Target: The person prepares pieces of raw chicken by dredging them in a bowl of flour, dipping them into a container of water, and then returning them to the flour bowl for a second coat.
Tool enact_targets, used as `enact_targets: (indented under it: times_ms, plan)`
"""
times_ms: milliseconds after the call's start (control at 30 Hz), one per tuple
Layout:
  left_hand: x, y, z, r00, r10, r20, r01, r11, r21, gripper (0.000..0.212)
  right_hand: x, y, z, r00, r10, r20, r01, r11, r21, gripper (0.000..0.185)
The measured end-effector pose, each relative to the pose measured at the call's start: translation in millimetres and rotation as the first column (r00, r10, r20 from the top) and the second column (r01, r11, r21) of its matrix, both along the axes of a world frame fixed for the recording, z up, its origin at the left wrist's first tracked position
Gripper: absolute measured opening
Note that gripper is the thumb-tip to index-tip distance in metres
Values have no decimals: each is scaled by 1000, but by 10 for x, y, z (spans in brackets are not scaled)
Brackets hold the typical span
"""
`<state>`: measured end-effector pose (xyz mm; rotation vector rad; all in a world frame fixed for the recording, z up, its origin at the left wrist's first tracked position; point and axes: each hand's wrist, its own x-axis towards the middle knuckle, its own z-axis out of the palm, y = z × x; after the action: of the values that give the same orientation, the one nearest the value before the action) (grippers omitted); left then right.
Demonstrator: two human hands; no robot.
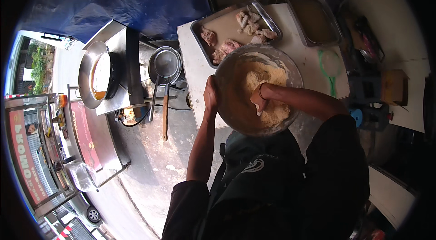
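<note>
A large metal bowl [227,103] tilts toward my body at the front edge of a white table. Pale yellow flour [272,73] is heaped along its right side, and a brownish film coats the rest of the inside. On the left, my left hand [211,93] grips the bowl's rim. My right hand [260,100], with a dark band at the wrist, reaches down into the flour; its fingertips are whitened and partly hidden, so I cannot tell whether they close on anything. Behind the bowl, a metal tray [218,18] holds several pieces of raw chicken [231,46].
A second metal tray [315,18] with brownish liquid stands at the back right. Near it lies a green-rimmed strainer [331,66]. To the left are a wok [85,80] of oil on a steel stand and two long-handled strainers [166,63]. A gas hose [146,115] runs below.
</note>
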<state>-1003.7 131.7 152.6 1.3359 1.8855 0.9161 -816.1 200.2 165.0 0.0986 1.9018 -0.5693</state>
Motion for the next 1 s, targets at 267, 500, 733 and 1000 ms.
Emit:
enact_targets:
  times_ms: [267,500,733,1000]
  plan:
    - [22,10,19,998,-28,52,23,995,99,41,186,-918,-297,902,-30,-430,160,950,269,28]
    - [74,-15,-61,999,-29,21,26,991,133,46,1067,-635,-531,659,-213,-722,635,671,382,28]
    - [140,-44,-68,993,9,117,-22,994,108,40,665,-992,-109,-516,-473,-714,855,-236,-462,40]
    - [54,-80,-180,1000,2,4,-2,993,118,32,932,-864,-489,-981,121,-151,-47,-905,-423,51]
